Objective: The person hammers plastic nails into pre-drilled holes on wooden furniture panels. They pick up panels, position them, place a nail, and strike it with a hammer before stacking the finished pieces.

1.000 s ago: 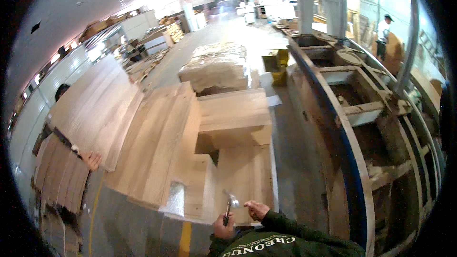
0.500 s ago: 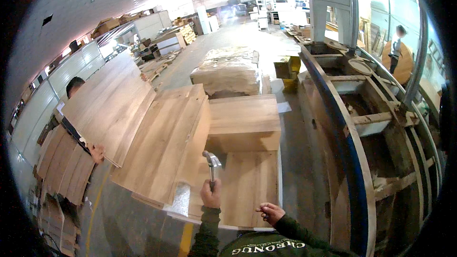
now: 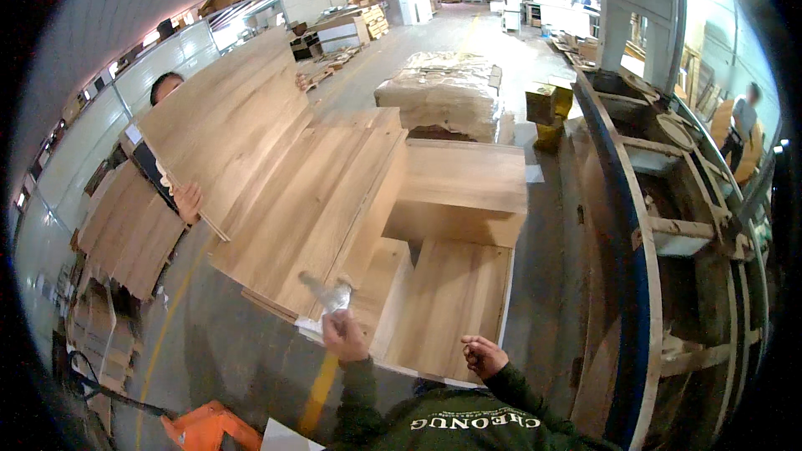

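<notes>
Hammer (image 3: pixel 336 297) (blurred) sits in the clasped left grip (image 3: pixel 345 336), the right grip (image 3: pixel 484 357) curled, contents unclear.

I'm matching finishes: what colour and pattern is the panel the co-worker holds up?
The panel is light brown with wood grain; the head view shows it best.

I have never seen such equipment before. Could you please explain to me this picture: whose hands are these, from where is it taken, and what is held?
These are a person's own bare hands, not a robot. A wide fisheye camera worn on the head looks down at them, so straight edges bend. The left hand holds a hammer, blurred here. The right hand is closed; whether it holds something small, I cannot tell. In front lie large wooden boards, with a block-like wooden piece to their right. At far left, another person's hand is on the edge of a tilted wooden panel.
</notes>
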Tool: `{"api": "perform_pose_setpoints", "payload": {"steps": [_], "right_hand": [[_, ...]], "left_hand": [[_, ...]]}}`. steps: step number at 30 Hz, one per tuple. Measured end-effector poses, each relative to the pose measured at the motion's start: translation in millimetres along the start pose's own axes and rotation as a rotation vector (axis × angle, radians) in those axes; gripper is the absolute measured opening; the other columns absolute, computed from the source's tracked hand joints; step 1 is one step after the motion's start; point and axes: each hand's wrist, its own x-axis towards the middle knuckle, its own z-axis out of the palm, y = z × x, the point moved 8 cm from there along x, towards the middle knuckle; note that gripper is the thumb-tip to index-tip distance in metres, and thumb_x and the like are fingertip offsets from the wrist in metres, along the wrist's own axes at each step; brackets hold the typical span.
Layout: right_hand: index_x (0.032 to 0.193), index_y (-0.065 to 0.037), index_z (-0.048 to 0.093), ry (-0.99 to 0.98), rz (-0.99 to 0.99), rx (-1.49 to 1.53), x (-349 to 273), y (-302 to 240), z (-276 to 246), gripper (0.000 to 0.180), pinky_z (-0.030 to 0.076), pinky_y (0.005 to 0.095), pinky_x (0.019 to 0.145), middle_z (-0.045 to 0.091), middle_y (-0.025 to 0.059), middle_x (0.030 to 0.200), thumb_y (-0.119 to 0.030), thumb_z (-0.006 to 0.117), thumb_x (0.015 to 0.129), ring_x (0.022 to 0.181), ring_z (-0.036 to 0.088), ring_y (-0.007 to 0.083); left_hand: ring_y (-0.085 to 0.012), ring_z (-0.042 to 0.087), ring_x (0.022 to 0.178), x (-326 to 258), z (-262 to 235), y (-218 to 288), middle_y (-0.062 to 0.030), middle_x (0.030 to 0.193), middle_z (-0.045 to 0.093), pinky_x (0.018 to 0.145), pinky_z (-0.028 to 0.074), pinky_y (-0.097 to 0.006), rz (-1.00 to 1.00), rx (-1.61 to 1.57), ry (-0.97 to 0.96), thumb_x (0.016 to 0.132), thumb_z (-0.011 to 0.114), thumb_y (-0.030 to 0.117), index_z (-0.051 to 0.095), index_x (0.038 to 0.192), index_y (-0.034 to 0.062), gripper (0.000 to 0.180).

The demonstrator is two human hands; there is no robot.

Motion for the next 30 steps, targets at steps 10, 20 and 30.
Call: {"api": "perform_pose_setpoints", "payload": {"steps": [10,20,30], "right_hand": [[0.100,-0.005,0.049,-0.080,0.055,0.065,7.3,8.8,2.5,0.022,0.036,0.0222,0.047,0.051,0.0037,0.070,-0.017,0.048,0.081,0.056,0.045,0.0112],[0.099,-0.005,0.049,-0.055,0.074,0.057,5.9,6.6,3.6,0.020,0.037,0.0209,0.047,0.051,0.0032,0.069,-0.013,0.049,0.080,0.055,0.045,0.0104],[0.099,-0.004,0.048,-0.074,0.082,0.080,17.3,8.6,-3.9,0.020,0.035,0.0200,0.047,0.049,0.0028,0.069,-0.012,0.048,0.081,0.054,0.042,0.0096]], "left_hand": [[-0.0052,0.032,0.038,26.6,-68.3,-16.3,-0.0007,0.060,0.045,0.033,0.026,-0.018,-0.125,-0.200,0.364,0.076,0.058,0.022,0.037,0.120,0.0121,0.050],[-0.0058,0.036,0.038,31.0,-49.5,-30.3,-0.0008,0.063,0.046,0.033,0.029,-0.017,-0.088,-0.132,0.142,0.071,0.059,0.010,0.039,0.119,0.0080,0.052],[-0.0240,0.041,0.106,35.8,-46.2,-58.2,-0.0165,0.111,0.046,0.091,0.029,-0.033,-0.131,0.044,0.196,0.061,0.069,0.012,0.044,0.109,-0.0056,0.057]]}}
